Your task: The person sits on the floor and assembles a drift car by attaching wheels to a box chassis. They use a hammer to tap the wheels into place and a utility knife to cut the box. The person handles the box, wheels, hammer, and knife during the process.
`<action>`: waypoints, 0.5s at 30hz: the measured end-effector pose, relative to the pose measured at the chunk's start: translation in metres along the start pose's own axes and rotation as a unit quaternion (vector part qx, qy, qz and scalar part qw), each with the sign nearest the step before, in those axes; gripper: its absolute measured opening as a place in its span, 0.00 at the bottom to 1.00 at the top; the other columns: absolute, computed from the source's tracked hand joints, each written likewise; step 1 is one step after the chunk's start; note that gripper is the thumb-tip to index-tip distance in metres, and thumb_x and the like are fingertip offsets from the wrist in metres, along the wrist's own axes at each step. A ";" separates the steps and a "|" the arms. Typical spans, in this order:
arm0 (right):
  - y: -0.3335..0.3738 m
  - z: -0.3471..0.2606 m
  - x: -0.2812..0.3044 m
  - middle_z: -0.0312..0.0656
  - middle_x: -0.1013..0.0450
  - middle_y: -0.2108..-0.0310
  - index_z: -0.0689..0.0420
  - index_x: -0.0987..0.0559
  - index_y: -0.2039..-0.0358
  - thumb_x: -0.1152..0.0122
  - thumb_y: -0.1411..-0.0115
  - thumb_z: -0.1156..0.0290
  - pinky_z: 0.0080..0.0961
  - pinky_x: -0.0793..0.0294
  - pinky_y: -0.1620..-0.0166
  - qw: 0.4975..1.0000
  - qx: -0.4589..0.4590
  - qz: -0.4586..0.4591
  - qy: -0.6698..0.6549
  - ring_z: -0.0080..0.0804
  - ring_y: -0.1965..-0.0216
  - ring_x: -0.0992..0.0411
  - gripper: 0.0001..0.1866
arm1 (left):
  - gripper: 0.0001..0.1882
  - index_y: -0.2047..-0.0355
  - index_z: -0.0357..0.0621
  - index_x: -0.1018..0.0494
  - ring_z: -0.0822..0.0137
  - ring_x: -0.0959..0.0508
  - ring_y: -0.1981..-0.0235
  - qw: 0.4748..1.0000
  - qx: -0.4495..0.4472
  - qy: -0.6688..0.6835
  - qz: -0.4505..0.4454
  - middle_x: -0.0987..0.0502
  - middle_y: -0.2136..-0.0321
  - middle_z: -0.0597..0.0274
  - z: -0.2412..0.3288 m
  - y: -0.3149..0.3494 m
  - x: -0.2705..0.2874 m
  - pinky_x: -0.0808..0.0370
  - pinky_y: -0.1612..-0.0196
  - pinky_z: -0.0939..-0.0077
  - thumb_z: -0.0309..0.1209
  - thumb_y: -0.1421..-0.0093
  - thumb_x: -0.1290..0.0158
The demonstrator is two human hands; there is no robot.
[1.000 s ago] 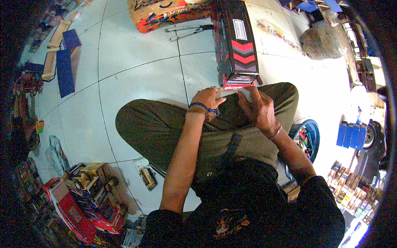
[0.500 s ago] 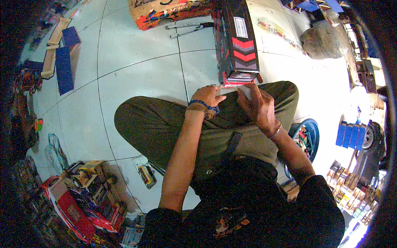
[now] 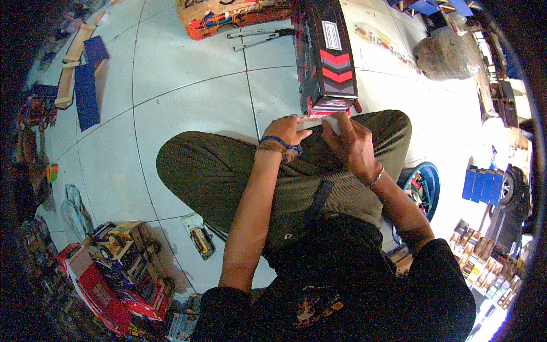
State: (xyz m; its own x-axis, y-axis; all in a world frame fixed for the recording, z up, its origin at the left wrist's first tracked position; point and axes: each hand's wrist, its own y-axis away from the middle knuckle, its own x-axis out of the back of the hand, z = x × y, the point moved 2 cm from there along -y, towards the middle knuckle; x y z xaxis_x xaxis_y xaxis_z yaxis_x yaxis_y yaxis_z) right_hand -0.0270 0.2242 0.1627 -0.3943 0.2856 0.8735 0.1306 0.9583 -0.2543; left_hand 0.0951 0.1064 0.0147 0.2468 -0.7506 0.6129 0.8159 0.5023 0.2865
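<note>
I sit cross-legged on a tiled floor in olive trousers. A long dark box-shaped model truck body with red chevrons on its top lies on the floor ahead, its near end over my knees. My left hand, with a blue bracelet at the wrist, presses a small white piece against that near end. My right hand grips a white object right beside it, fingers curled. Both hands touch at the truck body's end.
A wooden crate-like model and metal pliers lie at the back. Blue and wood panels sit at far left. Toy trucks and a small utility knife lie near my left hip. A blue ring-shaped item rests at right.
Both hands stay at the truck body's near end. My right hand has shifted slightly along the white piece; the left fingers have stretched further over it.
</note>
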 end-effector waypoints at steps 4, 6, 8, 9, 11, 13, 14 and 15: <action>0.001 0.000 0.000 0.51 0.22 0.72 0.60 0.26 0.56 0.33 0.43 0.73 0.38 0.23 0.71 1.000 -0.026 -0.014 0.001 0.48 0.73 0.22 0.16 | 0.34 0.51 0.40 0.25 0.50 0.18 0.56 1.000 0.014 0.015 0.003 0.18 0.58 0.48 0.000 -0.001 -0.001 0.23 0.51 0.58 0.57 0.44 0.41; 0.001 -0.002 0.001 0.51 0.22 0.72 0.59 0.26 0.57 0.32 0.43 0.73 0.38 0.24 0.71 1.000 -0.021 -0.011 0.002 0.48 0.73 0.22 0.15 | 0.32 0.52 0.42 0.23 0.48 0.19 0.54 0.999 0.028 0.013 -0.012 0.19 0.55 0.46 -0.001 -0.002 -0.001 0.24 0.48 0.56 0.55 0.45 0.40; 0.001 -0.004 0.001 0.50 0.22 0.72 0.59 0.26 0.57 0.32 0.43 0.74 0.38 0.24 0.71 1.000 -0.017 -0.012 -0.006 0.48 0.73 0.22 0.15 | 0.34 0.50 0.40 0.25 0.50 0.18 0.56 1.000 0.016 -0.002 -0.015 0.18 0.58 0.48 -0.001 -0.002 0.000 0.23 0.50 0.58 0.57 0.44 0.41; 0.001 -0.005 0.002 0.50 0.22 0.72 0.59 0.26 0.58 0.32 0.43 0.74 0.38 0.24 0.70 1.000 -0.021 -0.014 -0.011 0.48 0.73 0.22 0.15 | 0.36 0.49 0.39 0.26 0.51 0.18 0.57 1.000 0.010 -0.009 -0.016 0.18 0.59 0.49 0.000 -0.002 0.000 0.22 0.51 0.60 0.58 0.44 0.41; 0.001 -0.008 0.004 0.50 0.22 0.72 0.59 0.25 0.58 0.32 0.43 0.74 0.38 0.23 0.70 1.000 -0.005 -0.004 -0.012 0.48 0.73 0.22 0.14 | 0.36 0.49 0.39 0.27 0.51 0.18 0.56 1.000 0.001 -0.011 -0.019 0.18 0.58 0.49 -0.001 -0.001 0.001 0.22 0.51 0.59 0.58 0.44 0.41; 0.001 -0.011 0.006 0.50 0.22 0.72 0.59 0.25 0.57 0.33 0.43 0.74 0.38 0.23 0.70 1.000 -0.003 0.000 -0.014 0.48 0.72 0.22 0.14 | 0.36 0.50 0.38 0.27 0.51 0.18 0.56 1.000 0.002 -0.011 -0.022 0.18 0.58 0.49 -0.001 -0.001 0.001 0.23 0.51 0.59 0.59 0.43 0.41; 0.002 -0.013 0.007 0.50 0.22 0.72 0.59 0.25 0.57 0.33 0.43 0.74 0.38 0.23 0.70 1.000 -0.007 -0.001 -0.015 0.47 0.72 0.22 0.14 | 0.36 0.50 0.38 0.27 0.51 0.18 0.55 1.000 0.008 -0.010 -0.024 0.18 0.57 0.48 -0.001 -0.001 0.001 0.23 0.51 0.59 0.59 0.43 0.42; 0.002 -0.014 0.007 0.50 0.22 0.72 0.59 0.25 0.57 0.33 0.43 0.74 0.38 0.23 0.70 1.000 -0.016 -0.006 -0.020 0.47 0.72 0.21 0.14 | 0.36 0.50 0.38 0.27 0.51 0.18 0.55 0.999 0.014 -0.011 -0.027 0.18 0.57 0.48 -0.001 -0.001 0.001 0.23 0.51 0.59 0.59 0.43 0.42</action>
State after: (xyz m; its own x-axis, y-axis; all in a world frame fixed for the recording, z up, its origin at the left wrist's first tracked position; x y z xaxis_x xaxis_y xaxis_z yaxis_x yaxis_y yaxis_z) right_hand -0.0168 0.2281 0.1743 -0.4311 0.2755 0.8592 0.1552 0.9607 -0.2302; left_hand 0.0950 0.1047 0.0138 0.1920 -0.7672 0.6120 0.8121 0.4743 0.3398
